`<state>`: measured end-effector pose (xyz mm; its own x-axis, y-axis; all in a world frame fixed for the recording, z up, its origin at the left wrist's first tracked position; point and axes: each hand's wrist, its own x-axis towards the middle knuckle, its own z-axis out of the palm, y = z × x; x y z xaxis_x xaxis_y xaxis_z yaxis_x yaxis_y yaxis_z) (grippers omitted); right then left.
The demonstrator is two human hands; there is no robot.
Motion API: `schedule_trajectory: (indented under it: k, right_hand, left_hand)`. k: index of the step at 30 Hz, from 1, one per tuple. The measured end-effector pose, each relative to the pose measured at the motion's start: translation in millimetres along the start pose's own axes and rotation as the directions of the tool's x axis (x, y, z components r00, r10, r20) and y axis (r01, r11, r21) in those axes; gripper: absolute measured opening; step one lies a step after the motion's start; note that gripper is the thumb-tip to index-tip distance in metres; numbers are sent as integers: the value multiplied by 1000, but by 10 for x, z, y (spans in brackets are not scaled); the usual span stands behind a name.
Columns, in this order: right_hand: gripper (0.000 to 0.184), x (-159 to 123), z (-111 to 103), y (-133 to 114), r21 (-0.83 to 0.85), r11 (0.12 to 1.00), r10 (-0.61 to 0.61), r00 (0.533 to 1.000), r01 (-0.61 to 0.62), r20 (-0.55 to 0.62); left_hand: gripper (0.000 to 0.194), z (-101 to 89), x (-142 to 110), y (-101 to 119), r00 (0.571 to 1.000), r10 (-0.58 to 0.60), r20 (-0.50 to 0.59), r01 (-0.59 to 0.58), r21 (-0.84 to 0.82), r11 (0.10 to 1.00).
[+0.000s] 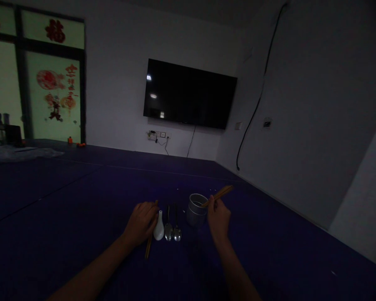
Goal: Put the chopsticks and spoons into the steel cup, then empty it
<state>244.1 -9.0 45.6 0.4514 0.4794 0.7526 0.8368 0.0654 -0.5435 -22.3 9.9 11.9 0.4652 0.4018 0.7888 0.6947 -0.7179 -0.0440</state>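
My right hand is closed round a pair of wooden chopsticks. Their lower ends reach over the rim of a grey metal cup standing upright just left of that hand. My left hand has its fingers curled over another set of wooden chopsticks, which lies on the dark blue tabletop. Right beside it is a white soup spoon, bowl towards me. Two metal spoons, one left and one right, lie parallel between the white spoon and the cup.
Clear plastic wrap and a dark stand are at the far left. Small orange objects sit near the window. A television hangs on the back wall. A black cable runs down the right wall.
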Motion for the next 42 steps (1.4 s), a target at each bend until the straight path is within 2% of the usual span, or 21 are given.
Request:
schedule_trajectory:
  k: [6,14,22,27,34,37,42]
  right_hand:
    - [60,-22,17,9,-4,1000,-3,999,3,45]
    - [55,-21,-15,-36,92,996,0,1000,1,-11]
    - [58,-27,9,-53,193,979,90,990,-67,-112]
    - [63,-54,36,-48,322,936,199,966,-139,-163]
    - [74,-73,84,-21,456,860,325,935,-230,-143]
    - [74,-71,110,37,415,875,315,944,-249,-99]
    - [63,-66,160,169,174,968,192,980,-182,-45]
  left_hand:
    - [19,21,-6,-3,1000,-7,8,7,7,1000]
    - [20,8,9,5,1000,-6,20,6,6,1000]
    - [19,-3,9,2,999,-10,31,9,15,1000]
    - [20,-4,6,3,999,-16,41,15,20,1000]
    - [20,5,6,-7,1000,-13,26,12,15,1000]
    - [20,-7,11,-2,1000,-17,23,17,2,1000]
    - [21,-21,14,5,999,-22,29,22,3,1000]
